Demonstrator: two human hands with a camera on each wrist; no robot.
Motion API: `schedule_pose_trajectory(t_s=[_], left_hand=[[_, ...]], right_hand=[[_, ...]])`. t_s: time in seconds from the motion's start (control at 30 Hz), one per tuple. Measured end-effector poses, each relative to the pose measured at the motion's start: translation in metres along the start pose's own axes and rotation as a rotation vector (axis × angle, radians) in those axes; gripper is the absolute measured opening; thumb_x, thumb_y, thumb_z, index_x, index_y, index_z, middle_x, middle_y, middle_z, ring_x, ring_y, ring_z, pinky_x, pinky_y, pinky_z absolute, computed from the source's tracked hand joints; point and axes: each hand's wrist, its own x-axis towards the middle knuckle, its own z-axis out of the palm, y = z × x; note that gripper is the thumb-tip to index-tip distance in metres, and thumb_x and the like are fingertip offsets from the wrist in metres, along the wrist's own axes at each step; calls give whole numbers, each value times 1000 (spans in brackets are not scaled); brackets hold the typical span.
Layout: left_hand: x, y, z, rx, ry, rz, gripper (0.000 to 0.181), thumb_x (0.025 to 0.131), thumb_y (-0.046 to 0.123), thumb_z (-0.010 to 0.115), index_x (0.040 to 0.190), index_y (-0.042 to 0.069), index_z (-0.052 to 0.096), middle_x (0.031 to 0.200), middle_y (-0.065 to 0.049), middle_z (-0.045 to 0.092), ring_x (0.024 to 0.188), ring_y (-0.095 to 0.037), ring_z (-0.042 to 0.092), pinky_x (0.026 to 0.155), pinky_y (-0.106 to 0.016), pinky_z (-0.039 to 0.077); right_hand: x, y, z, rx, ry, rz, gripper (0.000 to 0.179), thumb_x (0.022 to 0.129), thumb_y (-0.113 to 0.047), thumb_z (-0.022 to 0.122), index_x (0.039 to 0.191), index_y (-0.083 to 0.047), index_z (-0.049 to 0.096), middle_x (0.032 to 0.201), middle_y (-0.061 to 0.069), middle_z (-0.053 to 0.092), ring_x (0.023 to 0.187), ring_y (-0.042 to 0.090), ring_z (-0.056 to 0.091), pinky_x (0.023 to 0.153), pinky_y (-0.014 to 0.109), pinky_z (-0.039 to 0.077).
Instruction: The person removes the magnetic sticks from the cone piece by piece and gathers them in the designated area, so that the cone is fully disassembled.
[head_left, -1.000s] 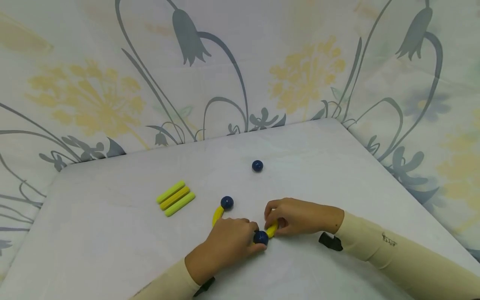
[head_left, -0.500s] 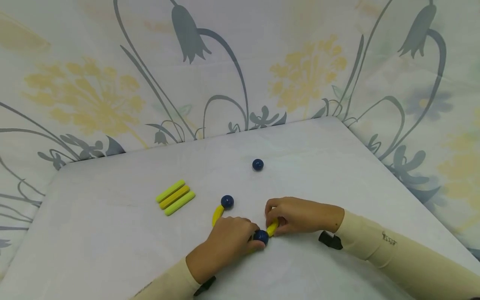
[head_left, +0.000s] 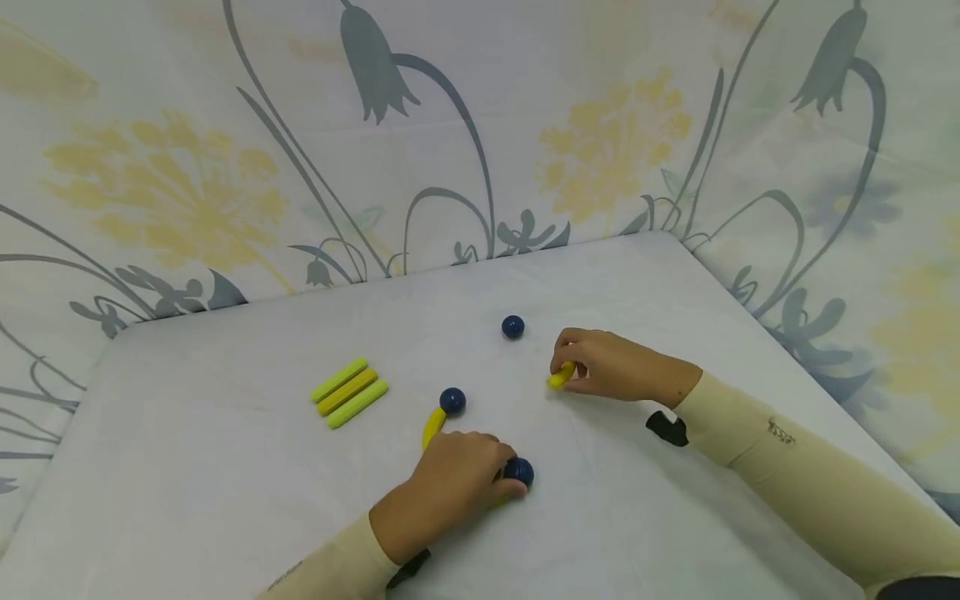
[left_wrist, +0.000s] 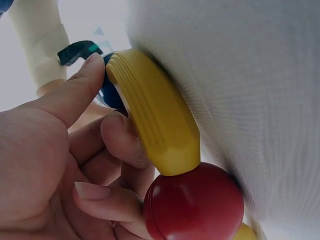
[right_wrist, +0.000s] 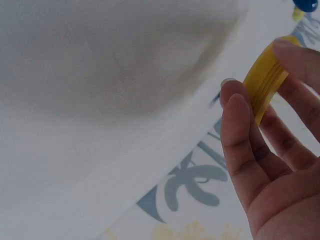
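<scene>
In the head view my left hand [head_left: 457, 475] rests low on the table, thumb and fingers curled round a dark blue ball [head_left: 519, 472]. The left wrist view shows a ribbed, curved yellow stick [left_wrist: 155, 112] running from that ball to a red ball [left_wrist: 197, 202], which my other fingers touch. Further right, my right hand [head_left: 615, 362] pinches a second curved yellow stick [right_wrist: 267, 77] between thumb and fingers, apart from any ball. Behind my left hand, another curved yellow stick [head_left: 433, 427] joins a blue ball [head_left: 452, 402]; its near end is hidden.
A lone blue ball [head_left: 513, 327] lies toward the back, left of my right hand. Three straight sticks lie side by side at left: a lime stick [head_left: 340, 380], a yellow stick [head_left: 347, 392] and another lime stick [head_left: 357, 404]. A flowered cloth [head_left: 480, 167] hangs behind the white table [head_left: 225, 467].
My right hand has drawn its curved yellow stick away from the blue ball by my left hand, moving toward the back and slightly right. My left hand stays where it was.
</scene>
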Motion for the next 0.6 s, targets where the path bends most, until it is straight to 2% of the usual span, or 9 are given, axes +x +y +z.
schedule_pose_trajectory(t_s=[0.13,0.3,0.4,0.6], left_hand=[[0,-1,0,-3,17,12,37,87,47,74,109,17,77,95,7,76,68,-1,56,53,-20,36],[-1,-2,3,5,62,31,36,86,47,75,107,17,77,94,7,76,69,0,59,53,-19,36],[-2,-2,4,10,76,33,36,86,47,76,106,17,77,93,7,76,69,0,58,53,-19,36],[-2,0,4,14,69,30,37,86,46,76,107,16,77,92,6,76,67,0,57,53,-19,37]], right_hand=[[5,6,4,3,-48,-2,7,88,-18,76,95,-18,75,117,1,64,93,11,61,85,30,53],[6,7,11,-34,-41,5,5,93,-19,71,91,-18,75,131,8,59,91,11,64,82,30,54],[7,7,13,-41,-36,21,6,93,-14,70,99,-14,72,126,9,57,88,13,61,79,29,53],[10,6,13,-22,-39,107,19,93,-12,69,111,-12,62,102,4,56,76,13,51,70,26,47]])
